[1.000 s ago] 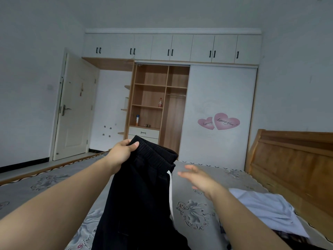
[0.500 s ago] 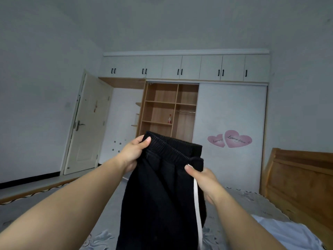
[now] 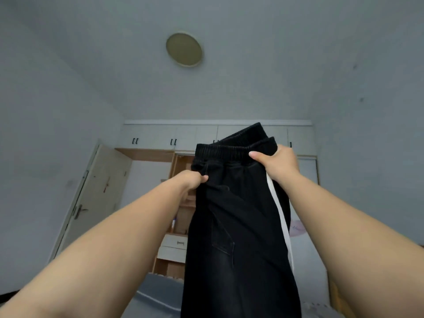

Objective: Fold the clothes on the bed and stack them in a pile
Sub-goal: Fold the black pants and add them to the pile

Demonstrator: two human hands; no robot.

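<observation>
Black trousers (image 3: 238, 226) with an elastic waistband and a white side stripe hang in the air in front of me, held up high. My left hand (image 3: 195, 180) grips the fabric just under the waistband on the left side. My right hand (image 3: 275, 162) pinches the waistband at its right end, thumb on the front. The legs drop straight down past the bottom of the view. Only a small grey strip of the bed (image 3: 158, 292) shows low in the view; the other clothes are hidden.
A wardrobe (image 3: 179, 226) with open wooden shelves, drawers and white upper cabinets stands ahead. A white door (image 3: 91, 203) is at the left. A round ceiling lamp (image 3: 184, 49) is overhead. A wooden headboard edge (image 3: 335, 294) shows low right.
Both hands have raised the trousers higher and my view has tilted up to the ceiling. My right hand, free a second ago, now holds the waistband; my left hand has slid lower.
</observation>
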